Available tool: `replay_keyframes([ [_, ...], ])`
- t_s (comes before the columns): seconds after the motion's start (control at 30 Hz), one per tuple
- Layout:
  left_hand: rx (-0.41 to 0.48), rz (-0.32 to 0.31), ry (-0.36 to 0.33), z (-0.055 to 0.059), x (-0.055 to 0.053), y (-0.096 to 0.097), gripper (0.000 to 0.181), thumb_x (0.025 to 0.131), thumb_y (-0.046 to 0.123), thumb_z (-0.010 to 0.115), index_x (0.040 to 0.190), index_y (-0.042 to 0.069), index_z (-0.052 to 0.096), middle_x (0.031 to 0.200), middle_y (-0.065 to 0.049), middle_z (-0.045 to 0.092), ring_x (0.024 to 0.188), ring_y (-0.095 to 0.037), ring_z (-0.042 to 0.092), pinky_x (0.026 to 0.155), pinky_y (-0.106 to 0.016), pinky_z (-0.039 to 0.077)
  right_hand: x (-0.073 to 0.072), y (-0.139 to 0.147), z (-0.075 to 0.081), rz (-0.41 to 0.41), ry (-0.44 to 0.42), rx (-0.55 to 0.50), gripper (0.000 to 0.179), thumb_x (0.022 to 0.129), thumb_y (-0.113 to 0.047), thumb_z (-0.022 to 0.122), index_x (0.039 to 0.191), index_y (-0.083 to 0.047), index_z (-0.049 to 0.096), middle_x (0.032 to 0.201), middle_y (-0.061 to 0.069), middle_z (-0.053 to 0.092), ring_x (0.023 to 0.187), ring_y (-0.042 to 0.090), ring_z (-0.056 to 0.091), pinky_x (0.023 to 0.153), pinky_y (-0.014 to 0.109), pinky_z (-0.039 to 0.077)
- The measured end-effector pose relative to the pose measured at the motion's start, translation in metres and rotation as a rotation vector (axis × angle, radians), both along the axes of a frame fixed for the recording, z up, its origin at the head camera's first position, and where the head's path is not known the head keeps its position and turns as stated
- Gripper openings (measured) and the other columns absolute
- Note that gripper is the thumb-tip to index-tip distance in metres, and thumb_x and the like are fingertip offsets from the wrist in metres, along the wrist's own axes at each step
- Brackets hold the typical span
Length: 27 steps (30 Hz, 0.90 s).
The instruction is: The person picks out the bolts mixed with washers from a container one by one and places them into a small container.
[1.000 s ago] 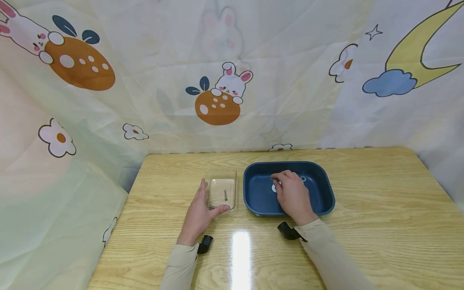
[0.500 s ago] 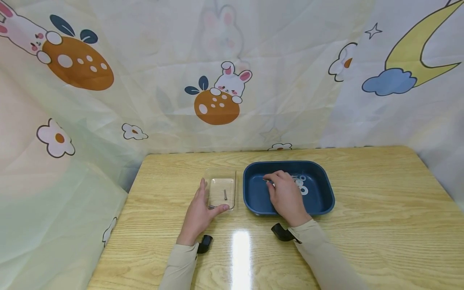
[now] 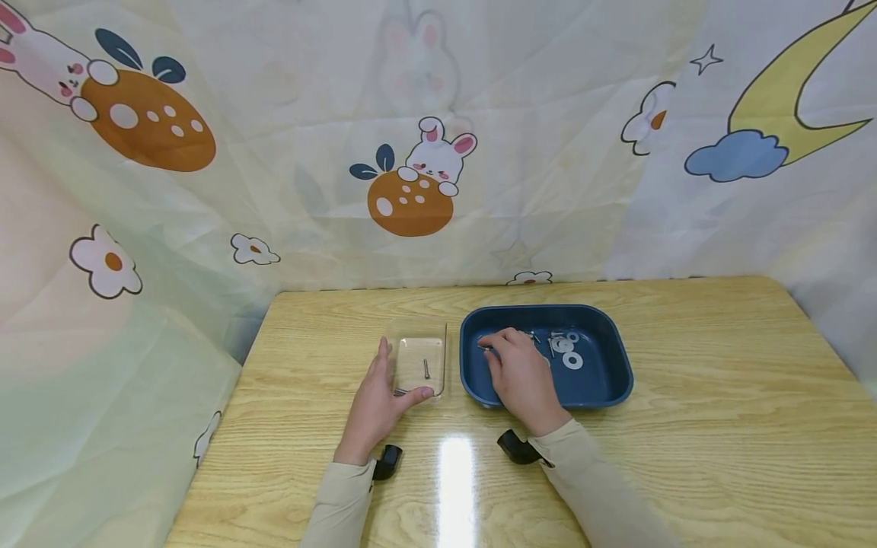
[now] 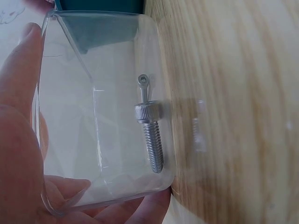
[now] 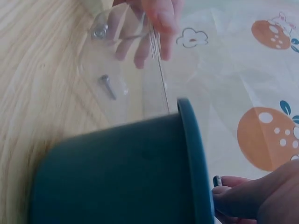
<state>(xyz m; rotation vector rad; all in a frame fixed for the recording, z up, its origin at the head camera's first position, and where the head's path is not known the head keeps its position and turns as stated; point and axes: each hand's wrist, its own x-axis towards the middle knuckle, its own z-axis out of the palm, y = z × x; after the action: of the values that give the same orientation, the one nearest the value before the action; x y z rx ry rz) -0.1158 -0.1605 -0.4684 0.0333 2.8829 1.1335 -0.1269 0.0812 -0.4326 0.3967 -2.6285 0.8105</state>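
Observation:
My left hand (image 3: 375,411) holds a clear plastic box (image 3: 409,369) at its near-left corner, thumb along the front and fingers along the left side. Two metal bolts lie in it: a thick, threaded one (image 4: 152,140) nearest the left wrist camera, and a thinner one (image 3: 425,369) further in. Over the left end of a dark blue tray (image 3: 534,307), my right hand (image 3: 524,380) pinches a small bolt (image 5: 217,181) between thumb and fingertips. Only the threaded tip of that bolt shows in the right wrist view.
White washers (image 3: 572,360) and a few small screws (image 3: 551,348) lie in the tray's right half. Box and tray stand side by side, a narrow gap apart, on a wooden table (image 3: 719,396). Behind it hangs a printed cloth (image 3: 548,190).
My right hand has moved left across the tray with the bolt, uncovering washers and screws behind it. The left hand and the clear box have stayed still.

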Motion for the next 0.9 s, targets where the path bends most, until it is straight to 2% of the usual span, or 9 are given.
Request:
replay_keyframes([
  [0.2,0.01,0.001,-0.003,0.0,0.0,0.0,0.119,0.066,0.063,0.071,0.15,0.021,-0.003,0.149,-0.01,0.027,0.132,-0.03,0.032,0.105,-0.049,0.028,0.003,-0.01,0.001,0.012,0.006,-0.004,0.016,0.086,-0.009,0.066,0.1,-0.015,0.07,0.094,0.0,0.06,0.081,0.016,0.055,0.06,0.025,0.047],
  [0.43,0.002,-0.01,0.015,0.0,0.0,0.0,0.12,0.066,0.063,0.07,0.15,0.014,0.0,0.147,-0.014,0.03,0.132,-0.032,0.031,0.104,-0.049,0.031,0.006,-0.021,0.002,0.033,-0.004,-0.006,0.016,0.086,-0.01,0.066,0.1,-0.016,0.071,0.092,-0.003,0.059,0.082,0.013,0.053,0.058,0.023,0.045],
  [0.6,0.006,-0.01,0.005,0.0,0.0,-0.001,0.12,0.066,0.064,0.07,0.149,0.02,-0.005,0.148,-0.014,0.029,0.133,-0.032,0.029,0.104,-0.049,0.03,0.006,-0.029,0.003,0.045,0.007,-0.009,0.016,0.085,-0.01,0.067,0.099,-0.016,0.071,0.091,-0.004,0.059,0.083,0.012,0.053,0.06,0.023,0.045],
  [0.9,0.006,-0.004,0.006,-0.001,-0.001,-0.001,0.121,0.065,0.064,0.071,0.15,0.019,-0.004,0.147,-0.014,0.03,0.134,-0.031,0.028,0.106,-0.049,0.028,0.007,-0.04,0.002,0.082,0.076,-0.011,0.017,0.082,-0.008,0.07,0.096,-0.016,0.071,0.092,-0.003,0.06,0.084,0.014,0.054,0.062,0.027,0.048],
])
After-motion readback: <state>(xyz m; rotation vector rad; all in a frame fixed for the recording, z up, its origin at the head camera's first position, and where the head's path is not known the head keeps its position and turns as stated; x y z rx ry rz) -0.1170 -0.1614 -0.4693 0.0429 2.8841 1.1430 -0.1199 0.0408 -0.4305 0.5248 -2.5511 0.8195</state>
